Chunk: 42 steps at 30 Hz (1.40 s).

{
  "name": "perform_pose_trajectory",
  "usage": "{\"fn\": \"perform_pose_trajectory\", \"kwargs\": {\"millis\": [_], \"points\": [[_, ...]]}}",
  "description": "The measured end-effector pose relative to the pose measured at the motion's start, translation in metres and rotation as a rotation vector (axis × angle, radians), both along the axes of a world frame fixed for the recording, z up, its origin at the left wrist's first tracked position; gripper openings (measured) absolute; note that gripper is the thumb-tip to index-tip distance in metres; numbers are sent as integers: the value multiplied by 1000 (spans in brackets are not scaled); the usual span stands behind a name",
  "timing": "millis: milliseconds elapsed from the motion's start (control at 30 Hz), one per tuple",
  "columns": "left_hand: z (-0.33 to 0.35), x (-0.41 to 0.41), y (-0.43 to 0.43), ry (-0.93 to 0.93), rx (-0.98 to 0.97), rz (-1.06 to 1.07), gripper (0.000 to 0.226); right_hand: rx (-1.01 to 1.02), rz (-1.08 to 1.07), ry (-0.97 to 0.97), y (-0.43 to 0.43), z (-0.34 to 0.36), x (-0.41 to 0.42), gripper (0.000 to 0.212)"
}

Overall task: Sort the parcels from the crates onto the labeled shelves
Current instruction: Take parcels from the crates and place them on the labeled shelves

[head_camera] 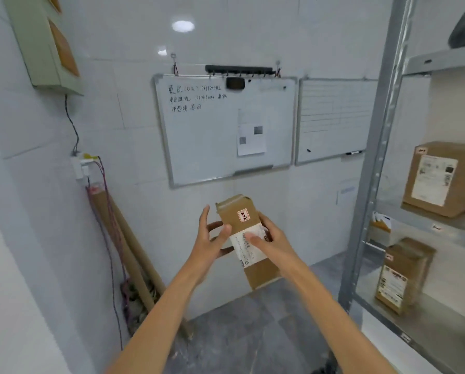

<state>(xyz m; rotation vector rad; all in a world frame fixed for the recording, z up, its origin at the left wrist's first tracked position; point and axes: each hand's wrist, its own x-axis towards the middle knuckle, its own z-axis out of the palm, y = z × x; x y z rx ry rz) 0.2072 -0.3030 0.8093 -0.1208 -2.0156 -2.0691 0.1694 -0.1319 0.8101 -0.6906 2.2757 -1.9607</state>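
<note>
The person holds one long brown parcel (248,225) in front of them, just below the middle of the view toward 6 o'clock, tilted so its far end points to 11 o'clock. It carries a small red-edged sticker and a white shipping label. The left hand (212,236) grips the parcel's left edge, fingers curled behind it and the thumb against its face, with one finger lifted straight and clear of the cardboard. The right hand (273,238) grips the right edge, its thumb laid across the white label. At 3 o'clock stands a grey metal shelf rack (374,157). One boxed parcel (439,179) sits on its middle shelf and a taller boxed parcel (404,273) on the shelf below, toward 4 o'clock. Small tags are stuck on the shelf edges; their writing is too small to read. At 12 o'clock a whiteboard (226,128) with handwriting hangs on the tiled wall, and cardboard tubes (128,238) lean in the corner at 8 o'clock.
</note>
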Motion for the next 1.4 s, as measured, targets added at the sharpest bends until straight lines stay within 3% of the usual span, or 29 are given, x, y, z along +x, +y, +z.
{"fn": "perform_pose_trajectory", "kwargs": {"millis": [167, 333, 433, 533, 633, 733, 800, 867, 933, 1033, 1133, 1233, 1400], "points": [[19, 7, 14, 23, 11, -148, 109, 132, -14, 173, 46, 42, 14, 46], [19, 10, 39, 13, 52, -310, 75, 348, -45, 297, 74, 56, 20, 54], [15, 6, 52, -17, 163, -347, 67, 415, -87, 350, 89, 62, 22, 46], [12, -1, 70, -34, 299, -338, 66, 338, -326, 409, 112, 63, 26, 43], [9, -10, 88, -51, 459, -342, 71, 173, -552, 272, 138, 49, 33, 52], [6, -12, 109, -69, 523, -416, 74, -12, -496, 62, 152, 31, 45, 58], [4, -10, 123, -110, 397, -415, 68, -116, -460, 11, 161, 22, 55, 64], [3, -5, 133, -104, 108, -353, 77, -128, -511, 34, 175, 16, 67, 84], [2, -2, 142, -46, -89, -264, 69, -97, -564, 45, 188, 13, 82, 81], [1, 5, 157, 37, -127, -196, 43, -123, -628, 85, 200, 8, 106, 53], [-5, 20, 175, 84, -221, -210, 45, -145, -695, 75, 209, 0, 138, 52], [-17, 38, 194, 94, -289, -252, 45, -122, -782, 38, 225, -21, 176, 65], [-40, 74, 235, 106, -351, -388, 37, -146, -907, -3, 255, -51, 239, 54]]}}
